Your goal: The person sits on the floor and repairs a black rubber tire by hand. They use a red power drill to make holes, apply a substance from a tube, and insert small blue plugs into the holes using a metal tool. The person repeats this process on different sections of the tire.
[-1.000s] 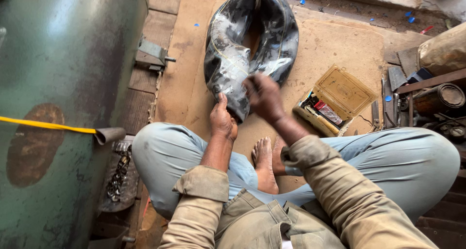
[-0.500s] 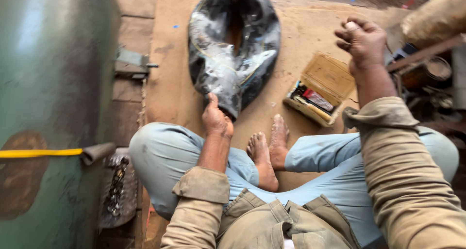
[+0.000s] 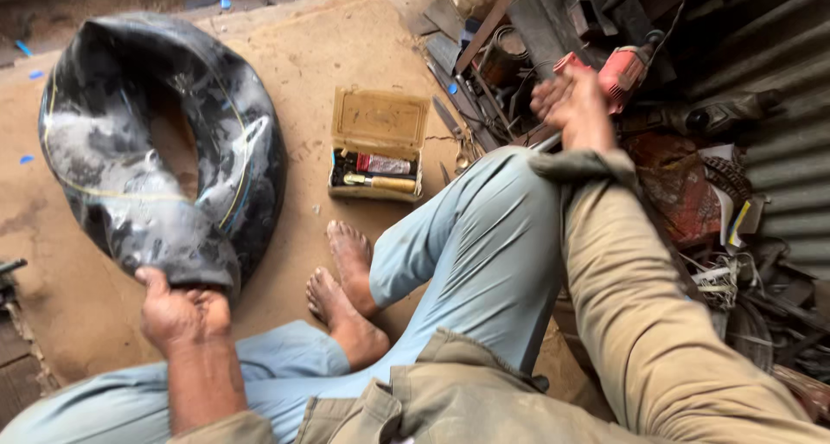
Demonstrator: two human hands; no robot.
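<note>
Black glossy inner tube (image 3: pixel 164 159), crumpled

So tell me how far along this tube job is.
Done: the small tan tool box lies open on the brown board. In hand: the left hand grips the limp black rubber inner tube; the right hand reaches toward the red power tool. Left: no patch visible yet.

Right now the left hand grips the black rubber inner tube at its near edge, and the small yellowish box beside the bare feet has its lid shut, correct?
Not quite. The left hand does grip the black rubber inner tube at its near edge, but the small yellowish box has its lid open, not shut; tools lie inside. The head view shows this.
</note>
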